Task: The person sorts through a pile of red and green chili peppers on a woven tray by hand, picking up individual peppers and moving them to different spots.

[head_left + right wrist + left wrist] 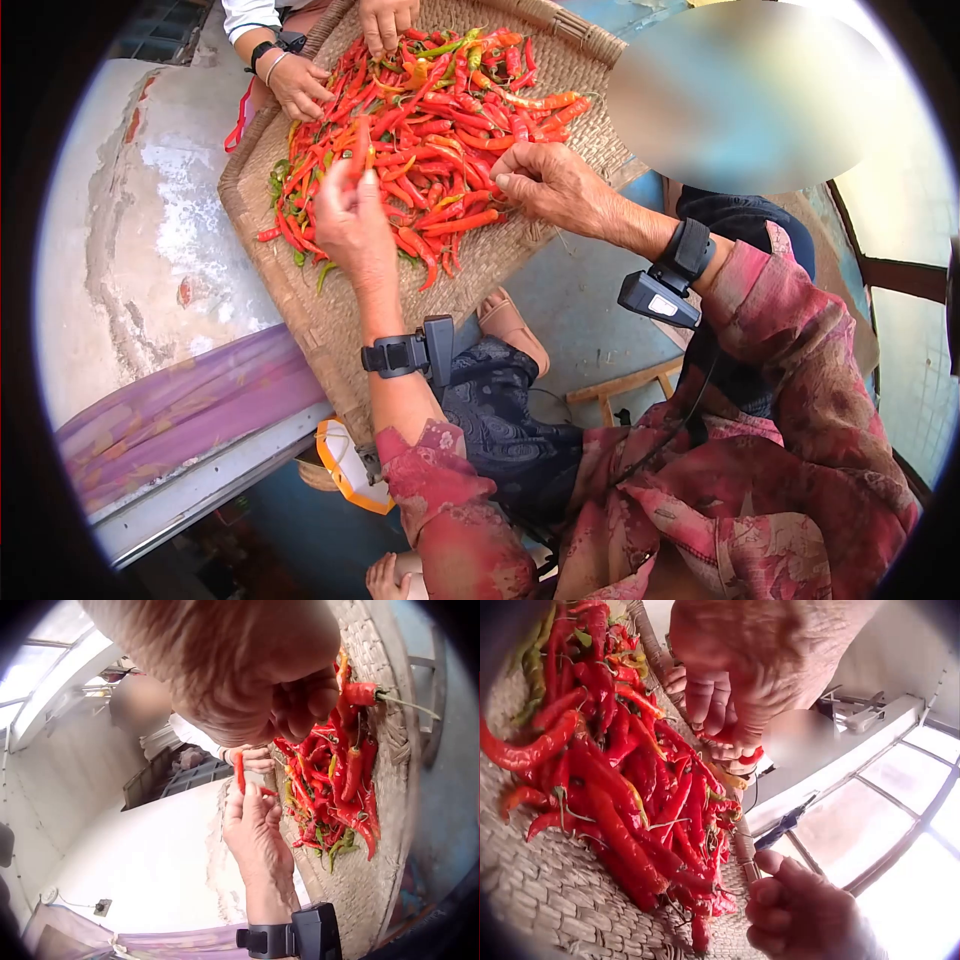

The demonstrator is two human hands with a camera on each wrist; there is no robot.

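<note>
My left hand [355,220] is raised over the near left of the chili pile [430,150], pinching a red chili pepper [361,145] that points upward. The right wrist view also shows this chili [239,772], with another bit of red beside the fingers. My right hand [550,185] hangs at the pile's right edge. Its fingers are curled, with the fingertips close to the chilies; I cannot tell whether they grip one. Just past them in the right wrist view is a red chili with a long green stem [364,694]. The woven tray [285,270] bears the pile.
Across the tray, another person's hands [300,88] touch the far edge of the pile. A pale, worn ledge [190,220] lies to the left, with purple cloth [200,400] along its front. A blurred patch covers the upper right. A wooden frame [620,385] stands below on the floor.
</note>
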